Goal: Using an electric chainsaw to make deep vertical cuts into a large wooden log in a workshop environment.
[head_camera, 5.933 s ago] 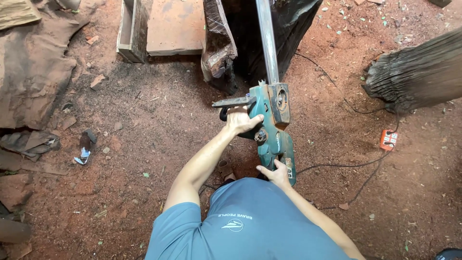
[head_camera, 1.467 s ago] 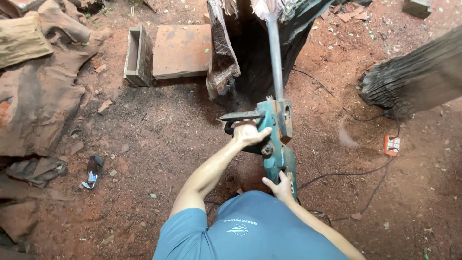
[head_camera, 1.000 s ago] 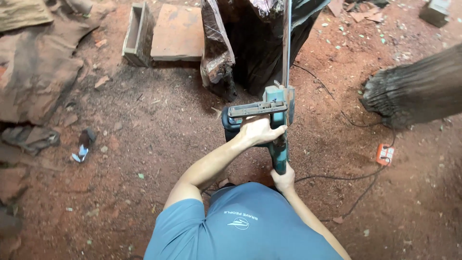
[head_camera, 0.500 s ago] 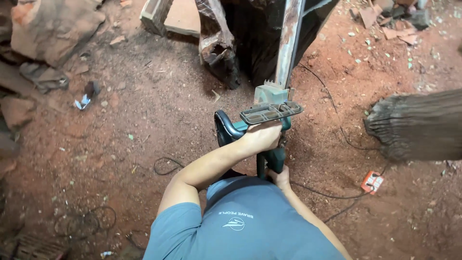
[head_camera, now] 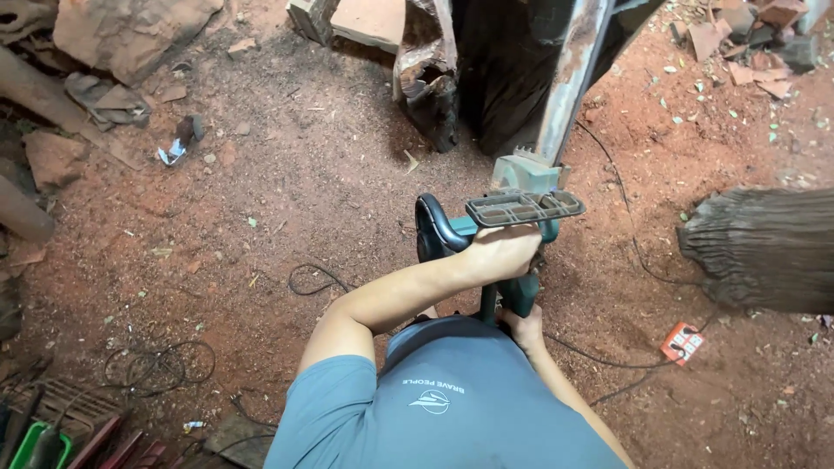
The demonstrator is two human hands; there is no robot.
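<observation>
I hold a teal electric chainsaw [head_camera: 525, 176] out in front of me over red earth. My left hand [head_camera: 504, 251] is wrapped around its black front handle, just under the grey hand guard [head_camera: 524, 208]. My right hand [head_camera: 523, 327] grips the rear handle close to my blue shirt and is partly hidden by the saw body. The long guide bar [head_camera: 570, 82] points away from me, up against a dark upright piece of wood [head_camera: 495, 78].
A thick ridged log [head_camera: 764, 252] lies at the right. An orange socket block [head_camera: 684, 342] and its black cable [head_camera: 320, 278] lie on the ground. Flat stones [head_camera: 130, 30] are at the top left, a wooden block [head_camera: 365, 17] at the top, tools [head_camera: 39, 434] at the bottom left.
The saw has turned from lying on its side to upright, with the hand guard now facing up. My view has shifted toward the dark wood. Both hands have stayed on the handles.
</observation>
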